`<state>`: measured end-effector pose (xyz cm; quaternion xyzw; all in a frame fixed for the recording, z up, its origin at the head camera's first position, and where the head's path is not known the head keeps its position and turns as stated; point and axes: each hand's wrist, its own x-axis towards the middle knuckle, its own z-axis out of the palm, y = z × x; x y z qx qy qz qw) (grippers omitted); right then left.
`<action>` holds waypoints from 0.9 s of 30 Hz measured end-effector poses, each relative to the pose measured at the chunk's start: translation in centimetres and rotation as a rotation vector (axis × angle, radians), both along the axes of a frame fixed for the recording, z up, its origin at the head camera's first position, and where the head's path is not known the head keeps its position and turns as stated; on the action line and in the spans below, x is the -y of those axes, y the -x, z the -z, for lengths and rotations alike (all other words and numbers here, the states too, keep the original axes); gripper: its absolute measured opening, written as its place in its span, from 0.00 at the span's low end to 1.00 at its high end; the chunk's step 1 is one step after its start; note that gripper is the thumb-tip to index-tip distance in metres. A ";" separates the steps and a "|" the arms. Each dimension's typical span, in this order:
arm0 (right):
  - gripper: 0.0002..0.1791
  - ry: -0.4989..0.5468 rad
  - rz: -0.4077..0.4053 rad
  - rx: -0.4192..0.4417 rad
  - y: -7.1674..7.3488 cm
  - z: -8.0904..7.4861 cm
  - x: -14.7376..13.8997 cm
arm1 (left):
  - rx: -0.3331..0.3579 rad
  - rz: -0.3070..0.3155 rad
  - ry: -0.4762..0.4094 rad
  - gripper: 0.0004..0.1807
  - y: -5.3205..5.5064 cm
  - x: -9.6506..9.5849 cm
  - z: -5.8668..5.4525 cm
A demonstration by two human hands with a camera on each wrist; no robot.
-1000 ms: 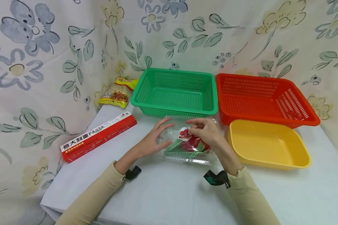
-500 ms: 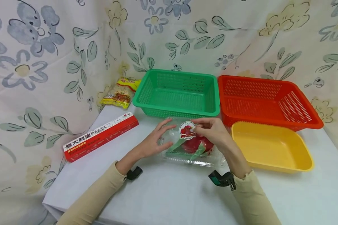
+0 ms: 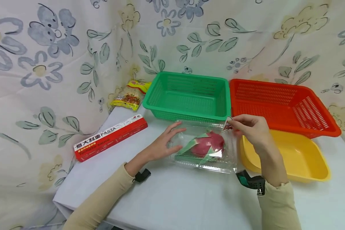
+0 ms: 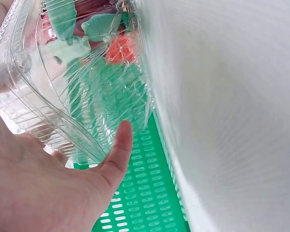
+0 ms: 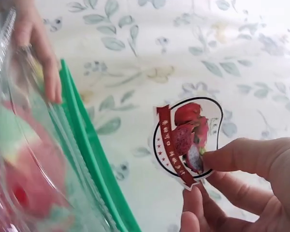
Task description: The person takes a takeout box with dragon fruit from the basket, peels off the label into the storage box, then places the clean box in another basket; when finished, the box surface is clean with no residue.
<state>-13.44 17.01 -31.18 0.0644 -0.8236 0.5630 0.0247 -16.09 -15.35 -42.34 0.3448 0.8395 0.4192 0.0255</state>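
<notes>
We have just peeled the sticker off the box; our right hand pinches it beside the box, while our left hand presses flat against the box's side.

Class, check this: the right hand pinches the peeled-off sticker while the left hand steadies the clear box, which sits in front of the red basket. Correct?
Not quite. The clear box sits in front of the green basket, as the head view shows. The right hand does pinch the sticker, and the left hand steadies the box.
</notes>
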 end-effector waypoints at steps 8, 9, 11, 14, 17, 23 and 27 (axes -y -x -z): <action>0.19 -0.067 0.149 0.024 0.1 -0.3 -3.6 | -0.010 -0.009 0.008 0.34 0.0 0.0 -0.2; 0.19 -0.075 0.168 0.028 0.0 -0.3 -4.1 | -0.013 -0.008 0.008 0.34 0.0 -0.1 -0.2; 0.20 -0.093 0.200 0.037 0.0 -0.3 -5.0 | -0.017 -0.005 0.006 0.34 -0.1 -0.1 -0.2; 0.21 -0.134 0.240 0.062 -0.1 -0.2 -6.4 | -0.024 -0.003 0.004 0.34 -0.1 -0.2 -0.2; 0.25 -0.197 0.279 0.112 -0.1 -0.1 -7.8 | -0.031 -0.002 0.000 0.34 -0.1 -0.2 -0.3; 0.34 -0.295 0.337 0.262 0.0 0.5 -10.4 | -0.032 -0.011 0.011 0.34 -0.1 -0.2 -0.2; 0.37 -0.291 0.335 0.330 0.0 1.0 -12.0 | -0.029 -0.006 0.004 0.34 0.0 -0.2 -0.1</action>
